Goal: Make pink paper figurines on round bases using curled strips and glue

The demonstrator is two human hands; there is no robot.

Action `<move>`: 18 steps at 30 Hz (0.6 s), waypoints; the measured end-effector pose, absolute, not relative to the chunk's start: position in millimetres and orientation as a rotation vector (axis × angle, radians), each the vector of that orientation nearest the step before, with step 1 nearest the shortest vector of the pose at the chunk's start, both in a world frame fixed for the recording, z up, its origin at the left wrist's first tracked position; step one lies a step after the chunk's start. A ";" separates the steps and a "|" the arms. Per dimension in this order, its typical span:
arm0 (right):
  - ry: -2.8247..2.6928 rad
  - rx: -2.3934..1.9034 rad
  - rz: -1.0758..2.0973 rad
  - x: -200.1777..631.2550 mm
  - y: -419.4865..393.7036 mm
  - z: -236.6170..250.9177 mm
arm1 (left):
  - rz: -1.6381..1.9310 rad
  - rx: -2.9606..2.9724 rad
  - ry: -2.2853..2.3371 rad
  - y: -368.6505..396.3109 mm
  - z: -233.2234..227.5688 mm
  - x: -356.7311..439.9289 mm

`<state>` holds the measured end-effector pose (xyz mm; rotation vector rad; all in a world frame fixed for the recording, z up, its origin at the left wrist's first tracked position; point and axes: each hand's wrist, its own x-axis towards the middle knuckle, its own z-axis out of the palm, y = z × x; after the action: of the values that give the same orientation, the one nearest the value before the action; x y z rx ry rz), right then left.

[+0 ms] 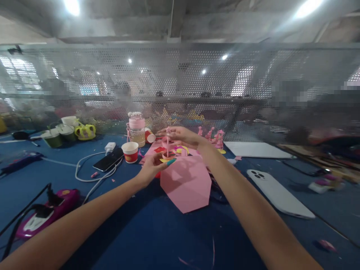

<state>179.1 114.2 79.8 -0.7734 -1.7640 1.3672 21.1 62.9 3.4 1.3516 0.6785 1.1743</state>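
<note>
1. Pink craft piece [168,145]: slim stem on a yellow base [164,160], held roughly upright at the far-left edge of the pink sheet [185,183].
2. Left hand [152,165]: just left of the pink sheet's far edge, fingers clamped on the yellow base.
3. Right hand [185,136]: beyond the pink sheet, fingers loosely spread about the upper stem. From where I stand, can't tell if they touch it.
4. Handling, my read: light, little mass to fight. Stem looks thin, so likely fragile; side load could bend or snap it. Can't confirm material; may be soft.
5. Grip: low, by the yellow base, gentle pinch. Up top, steady only, no squeeze.
6. On the bench [126,234]: paper cup [130,152] and bottle [137,127] left of and beyond the pink sheet; pink figures [218,138] beyond it, rightward; white phone [281,195] to its right.
</note>
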 end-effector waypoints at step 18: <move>-2.623 -1.411 0.236 182.6 12.3 85.8 | 1.172 1.098 0.684 73.0 -12.4 17.5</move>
<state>182.6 12.3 85.8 -1.4112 -2.6230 0.2357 17.5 73.0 -12.4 1.0984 0.6842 1.1716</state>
